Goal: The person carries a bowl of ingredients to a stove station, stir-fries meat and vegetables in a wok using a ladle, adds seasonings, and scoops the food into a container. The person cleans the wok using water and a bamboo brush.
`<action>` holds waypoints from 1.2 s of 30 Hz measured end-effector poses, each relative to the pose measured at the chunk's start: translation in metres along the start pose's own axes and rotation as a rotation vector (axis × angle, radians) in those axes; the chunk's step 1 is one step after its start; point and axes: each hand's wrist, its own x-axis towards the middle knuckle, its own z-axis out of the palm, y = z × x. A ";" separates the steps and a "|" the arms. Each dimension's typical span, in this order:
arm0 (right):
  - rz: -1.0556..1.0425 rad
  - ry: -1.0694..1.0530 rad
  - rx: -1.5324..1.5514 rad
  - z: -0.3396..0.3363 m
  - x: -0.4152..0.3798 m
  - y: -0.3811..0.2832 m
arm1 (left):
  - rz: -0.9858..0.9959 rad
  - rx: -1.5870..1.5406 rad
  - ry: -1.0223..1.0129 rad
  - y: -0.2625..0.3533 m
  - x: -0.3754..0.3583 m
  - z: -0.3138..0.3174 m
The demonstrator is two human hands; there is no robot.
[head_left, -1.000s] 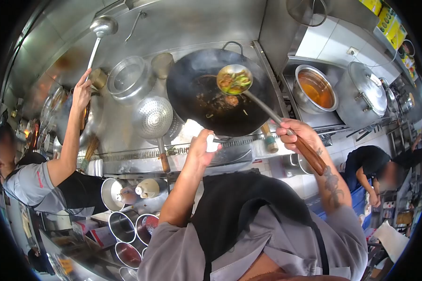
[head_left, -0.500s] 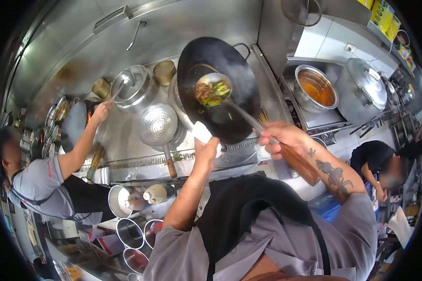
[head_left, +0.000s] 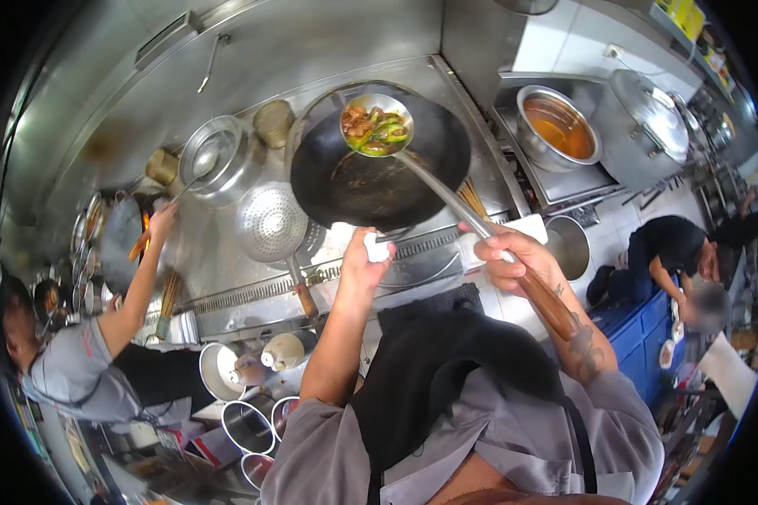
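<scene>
My right hand (head_left: 518,259) is closed around the wooden handle of a ladle (head_left: 451,198). The ladle's bowl is full of browned meat pieces and green vegetables (head_left: 377,126) and overlaps the far part of a dark wok (head_left: 387,192). Inside the wok, only a little residue shows on the bottom. At its near rim, my left hand (head_left: 365,259) grips a folded white cloth (head_left: 347,237), right by the wok's dark loop handle (head_left: 400,233).
Left of the wok lie a perforated strainer (head_left: 271,220) and a steel pot (head_left: 219,160). A co-worker (head_left: 84,366) cooks at the far left. To the right stand a pot of orange liquid (head_left: 560,130) and a lidded stockpot (head_left: 644,118). Another person (head_left: 669,248) bends over farther right.
The tilted wok has come down to lie flatter on the stove, my left hand staying at its near rim. The filled ladle has shifted toward the wok's far side. Less steam shows.
</scene>
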 end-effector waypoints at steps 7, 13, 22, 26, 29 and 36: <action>-0.225 0.136 0.046 -0.020 -0.083 0.012 | 0.096 0.035 -0.059 0.014 0.090 -0.007; -0.470 0.300 0.137 -0.030 -0.183 0.055 | 0.129 0.038 -0.033 0.025 0.135 0.016; -0.788 0.635 0.315 -0.027 -0.345 0.203 | 0.357 0.608 -0.245 -0.180 0.054 0.028; -1.040 0.809 0.458 0.006 -0.393 0.281 | -0.090 0.987 -0.353 -0.331 0.012 0.036; -1.256 0.929 0.517 0.033 -0.406 0.345 | -0.347 1.153 -0.621 -0.421 -0.047 0.038; -1.749 1.370 0.773 0.133 -0.391 0.453 | -0.768 1.358 -1.118 -0.545 -0.176 0.006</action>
